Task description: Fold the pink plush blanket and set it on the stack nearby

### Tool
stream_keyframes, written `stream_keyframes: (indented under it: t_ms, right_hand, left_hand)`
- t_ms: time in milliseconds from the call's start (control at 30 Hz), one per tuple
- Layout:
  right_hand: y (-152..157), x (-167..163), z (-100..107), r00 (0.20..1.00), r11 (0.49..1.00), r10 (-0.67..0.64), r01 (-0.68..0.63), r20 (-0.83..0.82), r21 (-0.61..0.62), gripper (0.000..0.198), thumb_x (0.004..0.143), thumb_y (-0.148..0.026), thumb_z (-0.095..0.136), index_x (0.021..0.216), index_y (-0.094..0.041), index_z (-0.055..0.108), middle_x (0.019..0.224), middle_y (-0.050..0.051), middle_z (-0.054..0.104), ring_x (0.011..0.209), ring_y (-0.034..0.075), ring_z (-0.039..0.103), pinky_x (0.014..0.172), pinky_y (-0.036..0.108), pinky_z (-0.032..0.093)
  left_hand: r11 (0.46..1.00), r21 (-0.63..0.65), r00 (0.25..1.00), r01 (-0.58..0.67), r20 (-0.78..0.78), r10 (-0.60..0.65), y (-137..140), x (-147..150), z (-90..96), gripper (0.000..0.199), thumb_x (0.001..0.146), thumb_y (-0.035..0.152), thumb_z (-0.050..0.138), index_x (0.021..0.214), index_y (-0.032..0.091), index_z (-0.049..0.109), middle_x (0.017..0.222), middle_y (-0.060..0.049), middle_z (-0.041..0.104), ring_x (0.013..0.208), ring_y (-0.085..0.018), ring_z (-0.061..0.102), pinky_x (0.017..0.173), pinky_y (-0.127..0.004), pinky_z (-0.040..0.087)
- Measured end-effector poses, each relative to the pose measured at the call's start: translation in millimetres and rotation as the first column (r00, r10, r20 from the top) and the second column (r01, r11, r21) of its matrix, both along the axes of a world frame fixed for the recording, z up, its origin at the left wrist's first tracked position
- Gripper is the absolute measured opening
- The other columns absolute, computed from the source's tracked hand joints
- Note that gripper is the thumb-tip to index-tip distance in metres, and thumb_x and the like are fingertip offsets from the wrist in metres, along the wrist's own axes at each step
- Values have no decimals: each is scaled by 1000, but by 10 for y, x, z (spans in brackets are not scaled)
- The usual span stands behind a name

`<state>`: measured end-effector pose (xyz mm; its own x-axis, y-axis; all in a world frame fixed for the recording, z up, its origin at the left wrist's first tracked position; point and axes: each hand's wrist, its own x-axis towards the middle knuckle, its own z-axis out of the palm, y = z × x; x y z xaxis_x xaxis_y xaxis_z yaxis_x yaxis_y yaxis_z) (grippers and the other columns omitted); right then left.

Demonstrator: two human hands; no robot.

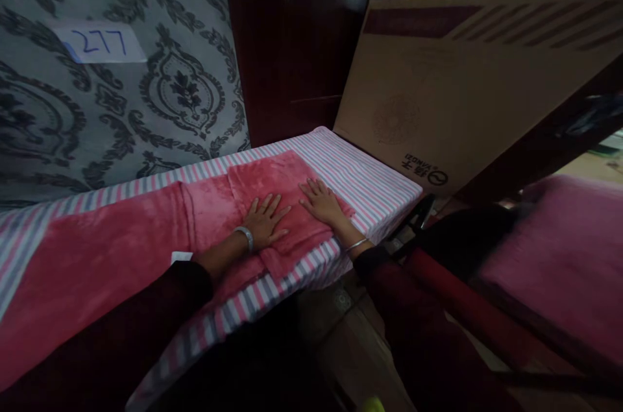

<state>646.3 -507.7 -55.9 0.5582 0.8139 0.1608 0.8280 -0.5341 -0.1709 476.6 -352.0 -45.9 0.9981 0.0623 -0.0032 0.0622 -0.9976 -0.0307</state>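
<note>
A plush pinkish-red blanket (117, 230) lies along a table covered by a striped cloth (360, 169). Its right end is folded over into a layered panel, with a paler strip of the fabric showing left of it. My left hand (265, 222) rests flat on this folded part, fingers spread, a wide bracelet at the wrist. Near the fold's right edge, my right hand (321, 202) also presses flat with fingers stretched out; a thin bangle circles that wrist. Neither hand grips anything. A small white tag (181, 257) sticks out at the blanket's near edge, beside my left sleeve.
Patterned wallpaper (185, 91) with a paper marked 277 (104, 42) borders the table's far side. A large cardboard box (438, 87) leans behind the right end, next to a dark door (292, 42). A fuzzy pink seat (559, 256) stands at the right.
</note>
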Motion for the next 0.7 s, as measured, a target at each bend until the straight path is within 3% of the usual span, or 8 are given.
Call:
stream_keyframes:
  t_ms: [133,233,333,400,467,567,700]
  right_hand:
    - [-20,16,70,998,999,-8,10,-56,30,56,102,-47,41,155,-28,35,165,7,24,152,33,18,117,60,26]
    - [-128,-17,148,995,994,18,-7,-100,108,50,101,-37,46,148,-24,48,160,10,38,150,31,27,117,58,26]
    - [-367,-158,142,983,964,159,-133,-96,231,43,97,-28,49,138,-17,60,148,14,54,141,26,44,117,48,31]
    - [-548,-295,96,960,931,270,-242,-69,275,46,91,-23,55,136,-15,62,145,15,56,136,27,49,115,45,35]
    - [-681,-424,44,943,910,329,-303,-45,283,54,83,-20,61,137,-15,60,145,16,55,135,29,49,113,48,36]
    - [-718,-535,-8,936,898,351,-325,-38,298,54,80,-18,63,134,-17,63,141,15,59,130,30,53,109,48,41]
    - [-562,-531,-11,953,897,282,-222,-110,381,36,84,-10,54,114,-16,73,121,11,72,114,24,65,102,39,47]
  left_hand:
    - [1000,17,999,-4,-50,5,15,40,67,69,95,55,46,157,29,30,167,-11,16,154,-35,11,120,-62,11]
    - [999,-33,995,-10,-97,7,3,5,200,64,97,48,47,155,26,35,166,-13,21,153,-36,16,118,-62,16]
    - [988,-146,998,44,-27,-48,-22,-168,272,49,96,36,49,143,23,53,157,-13,40,147,-33,33,116,-56,28]
    - [972,-209,994,103,61,-92,-69,-333,289,34,92,25,51,123,20,66,138,-12,58,134,-28,49,112,-47,37]
    - [968,-226,990,105,112,-81,-158,-493,307,21,87,18,55,102,17,70,114,-11,67,115,-25,59,104,-41,45]
    - [978,-206,992,-1,120,26,-347,-670,353,12,84,20,59,92,14,66,100,-11,66,100,-25,61,94,-39,49]
    - [968,-209,986,-140,63,156,-569,-783,387,30,84,30,66,108,12,64,110,-14,63,105,-29,61,94,-41,49]
